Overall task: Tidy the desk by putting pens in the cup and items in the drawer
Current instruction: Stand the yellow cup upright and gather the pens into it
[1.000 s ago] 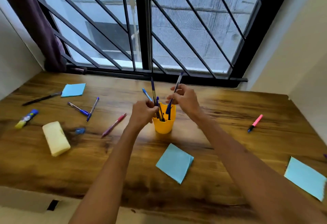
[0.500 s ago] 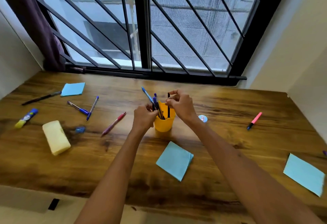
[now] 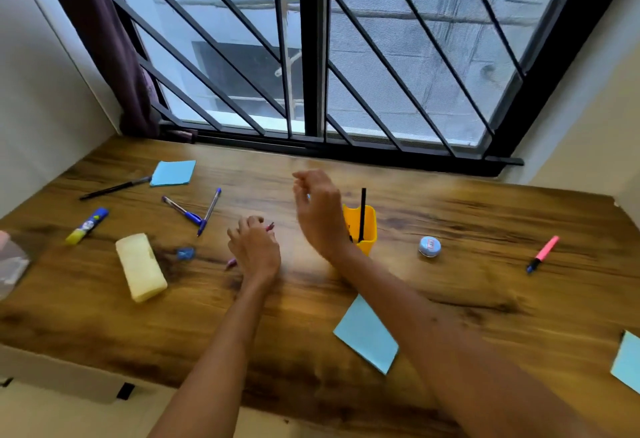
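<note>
The left hand (image 3: 254, 250) lies low on the counter (image 3: 450, 299), its grip curled over the red pen (image 3: 269, 227). The right hand (image 3: 320, 211) hovers beside the cup (image 3: 367, 226), fingers loosely curled, holding nothing.

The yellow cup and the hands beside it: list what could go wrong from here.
1. The right hand hangs in front of the yellow cup, forearm beside it; a sideways sweep could tip the cup and its black pen.
2. The left hand covers the pink pen; whether its grip has closed is unclear, so the pen may roll away.
3. The blue sharpener lies near the left hand and could get knocked.
</note>
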`<act>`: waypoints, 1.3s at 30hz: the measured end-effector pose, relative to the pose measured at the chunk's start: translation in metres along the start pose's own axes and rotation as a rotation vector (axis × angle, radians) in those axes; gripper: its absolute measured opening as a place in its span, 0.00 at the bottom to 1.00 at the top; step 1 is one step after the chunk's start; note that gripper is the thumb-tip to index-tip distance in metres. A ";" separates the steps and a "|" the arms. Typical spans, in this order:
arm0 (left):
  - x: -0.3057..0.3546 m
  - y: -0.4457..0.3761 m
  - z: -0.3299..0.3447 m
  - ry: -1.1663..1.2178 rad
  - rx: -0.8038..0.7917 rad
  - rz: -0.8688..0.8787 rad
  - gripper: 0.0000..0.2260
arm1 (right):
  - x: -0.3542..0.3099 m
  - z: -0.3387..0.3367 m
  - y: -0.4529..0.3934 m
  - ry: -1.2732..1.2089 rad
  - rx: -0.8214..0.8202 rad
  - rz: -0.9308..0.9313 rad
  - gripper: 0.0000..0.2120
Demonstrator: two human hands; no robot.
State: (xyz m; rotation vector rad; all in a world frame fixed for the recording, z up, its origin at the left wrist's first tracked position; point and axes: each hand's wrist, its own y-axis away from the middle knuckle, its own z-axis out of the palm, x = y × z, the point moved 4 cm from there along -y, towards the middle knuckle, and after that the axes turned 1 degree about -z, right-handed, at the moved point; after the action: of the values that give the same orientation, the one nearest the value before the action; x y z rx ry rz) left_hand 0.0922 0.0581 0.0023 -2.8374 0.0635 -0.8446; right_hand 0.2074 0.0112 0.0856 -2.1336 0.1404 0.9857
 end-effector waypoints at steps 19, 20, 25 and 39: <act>-0.023 -0.027 0.016 -0.256 -0.337 0.040 0.16 | 0.101 0.114 -0.008 0.899 -0.534 0.444 0.21; -0.023 -0.028 0.015 -0.227 -0.338 0.026 0.15 | 0.097 0.114 -0.008 0.910 -0.510 0.388 0.18; -0.032 -0.036 0.018 0.061 -0.279 -0.073 0.11 | 0.082 0.108 -0.003 0.904 -0.446 0.266 0.15; 0.058 -0.013 -0.051 1.150 -0.039 -0.026 0.09 | -0.064 -0.029 -0.084 0.595 -0.122 0.183 0.09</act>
State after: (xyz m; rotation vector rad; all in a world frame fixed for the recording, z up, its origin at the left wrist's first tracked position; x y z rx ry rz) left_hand 0.1134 0.0576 0.0778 -1.9821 0.1852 -2.3177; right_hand 0.2133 0.0369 0.1915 -2.5050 0.5852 0.4340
